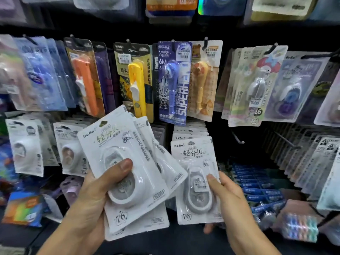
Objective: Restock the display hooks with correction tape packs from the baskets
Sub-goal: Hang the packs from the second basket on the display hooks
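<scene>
Packs of correction tape fill both my hands in front of the display. My left hand [95, 192] grips a fanned stack of white packs [127, 173], thumb pressed on the clear bubble of the top one and fingers curled behind. My right hand [226, 192] pinches a single pack [195, 181] by its right edge, thumb on the front near the price sticker, fingers hidden behind. This pack sits just in front of a row of matching packs [189, 133] already hanging on a hook, and an empty hook [237, 138] juts out just to the right. I judge these packs to be light, with a stiff card back and a slick plastic bubble that could slide under a thumb, so the fanned stack may slip apart if I loosen my hold. The safest place to hold is the flat card edge, leaving the hang hole at the top free to thread onto the hook. No baskets are visible.
</scene>
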Action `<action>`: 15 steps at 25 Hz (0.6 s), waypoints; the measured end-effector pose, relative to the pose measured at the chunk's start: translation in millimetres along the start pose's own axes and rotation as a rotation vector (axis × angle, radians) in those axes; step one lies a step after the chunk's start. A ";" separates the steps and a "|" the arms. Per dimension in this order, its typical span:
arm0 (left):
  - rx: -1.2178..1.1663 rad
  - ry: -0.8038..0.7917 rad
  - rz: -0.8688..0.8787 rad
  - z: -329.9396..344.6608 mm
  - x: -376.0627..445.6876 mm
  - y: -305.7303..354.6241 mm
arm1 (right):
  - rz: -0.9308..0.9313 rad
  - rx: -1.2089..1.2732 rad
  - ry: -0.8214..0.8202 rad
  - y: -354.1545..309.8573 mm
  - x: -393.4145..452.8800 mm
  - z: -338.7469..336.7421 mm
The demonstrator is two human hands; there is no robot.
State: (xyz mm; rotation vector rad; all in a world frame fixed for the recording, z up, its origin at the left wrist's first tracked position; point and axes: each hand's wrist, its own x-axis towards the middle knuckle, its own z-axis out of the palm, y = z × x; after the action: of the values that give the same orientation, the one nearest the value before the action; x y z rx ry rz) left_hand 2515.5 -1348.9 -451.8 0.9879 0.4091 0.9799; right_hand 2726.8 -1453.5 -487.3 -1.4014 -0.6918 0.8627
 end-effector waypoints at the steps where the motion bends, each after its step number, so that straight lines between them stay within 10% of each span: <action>1: 0.003 0.001 0.010 -2.0 0.0 0.5 | -0.001 0.021 0.029 -3.0 2.7 -0.8; 15: 0.066 0.025 0.036 -6.0 -3.4 -5.7 | -0.020 -0.107 0.076 -0.7 -5.7 19.9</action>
State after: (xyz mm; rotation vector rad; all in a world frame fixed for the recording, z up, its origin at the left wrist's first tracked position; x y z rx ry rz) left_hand 2512.5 -1349.8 -460.2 1.0465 0.4482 1.0174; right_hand 2707.1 -1447.5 -484.7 -1.5125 -0.7018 0.7618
